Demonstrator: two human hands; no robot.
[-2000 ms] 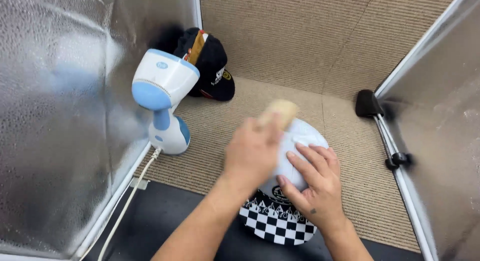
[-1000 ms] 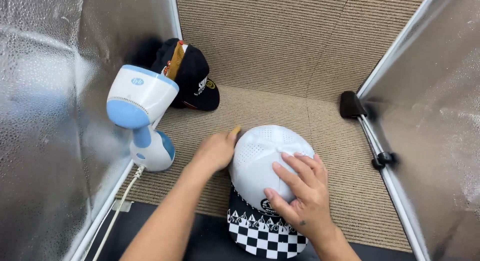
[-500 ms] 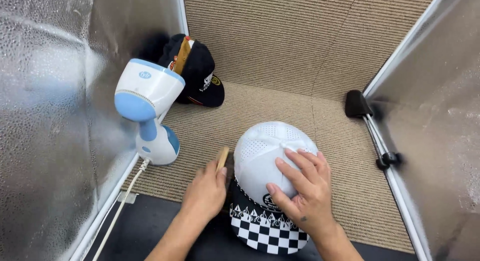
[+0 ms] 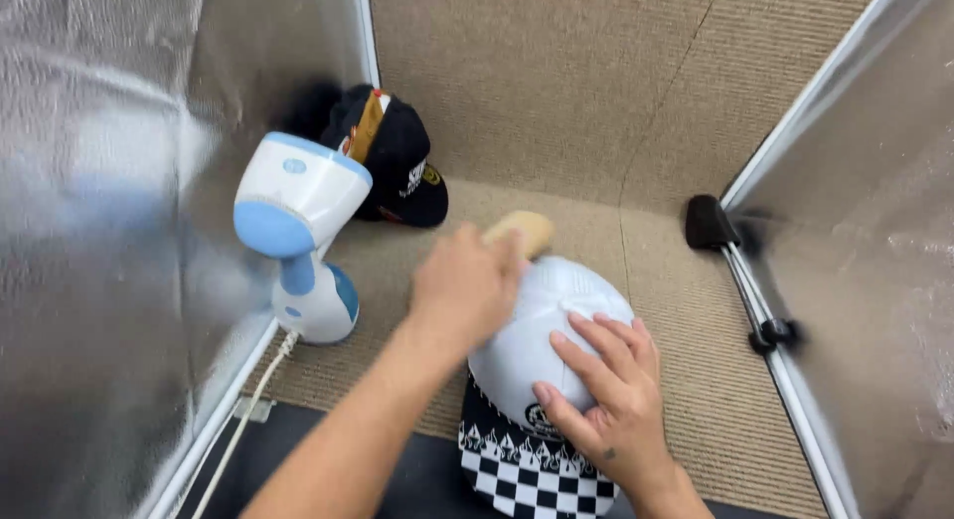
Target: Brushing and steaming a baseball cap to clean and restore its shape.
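Head view, looking down into a carpeted corner bounded by silver reflective panels. The left hand [image 4: 465, 285] is closed around a tan brush [image 4: 521, 230], of which only the far end shows beyond the fingers; the brush sits at the upper left edge of the white cap [image 4: 537, 330], touching or just above its crown, which of the two cannot be told. The right hand [image 4: 604, 390] lies flat on the near right side of the cap, fingers spread and pressed on the white crown, holding nothing inside its grip. The cap rests on the carpet [image 4: 556, 91], its black-and-white checked brim [image 4: 532, 474] pointing toward the viewer and lying over a dark strip of floor. Just left of the left forearm stands a white and blue steamer [image 4: 298, 236], upright beside the left panel [image 4: 99, 231], its white cord [image 4: 243, 415] trailing toward the viewer. A black cap [image 4: 397, 161] lies behind the steamer, near the corner. At right, a black clip [image 4: 711, 224] sits at the foot of the right panel [image 4: 874, 260], well apart from both hands.
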